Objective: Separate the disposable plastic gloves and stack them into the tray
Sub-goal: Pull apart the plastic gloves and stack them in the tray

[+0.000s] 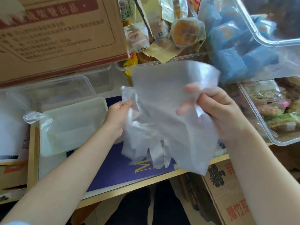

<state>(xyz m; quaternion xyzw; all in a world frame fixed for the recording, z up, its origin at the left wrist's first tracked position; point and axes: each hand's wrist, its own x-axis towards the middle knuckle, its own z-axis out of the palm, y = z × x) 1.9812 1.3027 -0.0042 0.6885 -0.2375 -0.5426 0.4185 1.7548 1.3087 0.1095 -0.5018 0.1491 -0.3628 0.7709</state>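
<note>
A bunch of thin, clear plastic gloves [164, 111] hangs in the air between both hands, cuffs up and fingers dangling over the blue mat. My left hand [117, 118] pinches the left cuff edge of one glove. My right hand [215, 109] grips the right side of the bunch, thumb and fingers curled into the plastic. The white translucent tray [73, 125] lies on the table left of my left hand, with a clear glove or bag [34, 118] draped over its left rim.
A brown cardboard box [60, 33] stands at the back left. Clear bins of wrapped snacks [164, 36], blue packets [240, 46] and more snacks [274, 111] crowd the back and right. A blue mat [113, 169] covers the table; another box [227, 192] sits below.
</note>
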